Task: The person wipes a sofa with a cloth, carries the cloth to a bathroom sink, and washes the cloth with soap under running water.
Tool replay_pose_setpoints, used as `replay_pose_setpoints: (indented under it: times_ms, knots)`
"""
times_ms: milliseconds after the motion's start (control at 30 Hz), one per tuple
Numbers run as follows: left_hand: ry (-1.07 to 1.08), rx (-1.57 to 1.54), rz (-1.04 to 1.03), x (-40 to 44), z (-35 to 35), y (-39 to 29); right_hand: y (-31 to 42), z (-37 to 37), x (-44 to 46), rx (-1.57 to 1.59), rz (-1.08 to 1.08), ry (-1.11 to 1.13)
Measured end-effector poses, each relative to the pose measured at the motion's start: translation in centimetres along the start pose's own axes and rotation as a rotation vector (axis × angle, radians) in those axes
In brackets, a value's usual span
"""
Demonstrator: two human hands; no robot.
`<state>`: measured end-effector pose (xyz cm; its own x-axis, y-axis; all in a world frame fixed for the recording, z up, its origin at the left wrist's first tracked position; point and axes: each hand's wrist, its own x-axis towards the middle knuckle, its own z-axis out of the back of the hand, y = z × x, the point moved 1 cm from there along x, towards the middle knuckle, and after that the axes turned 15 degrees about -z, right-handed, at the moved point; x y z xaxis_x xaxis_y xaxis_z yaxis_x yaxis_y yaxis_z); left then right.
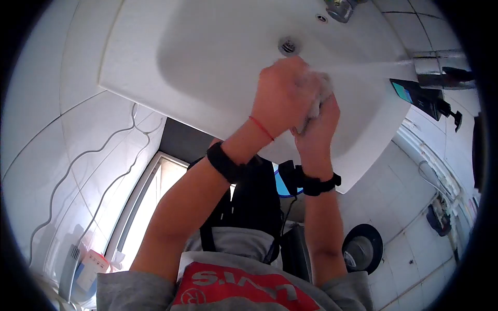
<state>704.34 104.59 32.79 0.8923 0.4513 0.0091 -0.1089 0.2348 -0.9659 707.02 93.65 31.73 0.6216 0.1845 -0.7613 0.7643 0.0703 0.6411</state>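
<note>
Pale cloth (315,110): held in a crumpled wad between the two hands, above the white basin (207,67), on the near right side of the drain (288,46). Left hand (282,88): curled and closed on the cloth from the left; fingertips hidden or blurred. Right hand (322,120): closed on the cloth from the right and near side; exact finger placement cannot be told. Neither hand is released.

Handling, as judged: wad best kept low over the basin and in line with the water jet (368,65), which arrives from the chrome fitting (428,66) at right. Even wetting is favoured if the folds are opened and turned, with one hand used as anchor while the other is worked against it. Moderate pressure is advised; splash over the near rim is to be expected if the wad is lifted or tilted towards the body. Clearance from the black wrist straps (223,163) is worth watching, since they could be wetted by run-off.

Appearance: whitish to light grey, soft, bunched, irregular edges. Upper part blurred where spray and fingers are met. Full size, weave and any marks cannot be determined.
</note>
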Motion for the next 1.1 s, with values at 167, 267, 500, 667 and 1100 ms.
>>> replay_pose_setpoints:
  times_ms: [167,267,500,667,1100]
  knots:
    - [-0.218,-0.138,0.003,-0.8,-0.1,0.2,-0.3,0.8,1.8,-0.081,0.032,0.074]
    - [-0.206,0.033,-0.234,-1.2,-0.1,0.3,2.2,-0.6,-0.1,0.129,-0.16,0.255]
    - [-0.134,0.024,-0.224,-1.0,-0.4,-0.5,1.5,-1.3,0.5,0.201,-0.2,0.083]
    - [-0.203,-0.094,-0.122,-0.2,-0.9,-0.2,1.8,-0.8,0.2,-0.053,0.05,-0.135]
    - [-0.154,-0.205,-0.004,-0.7,0.2,-0.6,2.1,-1.9,-0.1,-0.046,-0.021,-0.08]
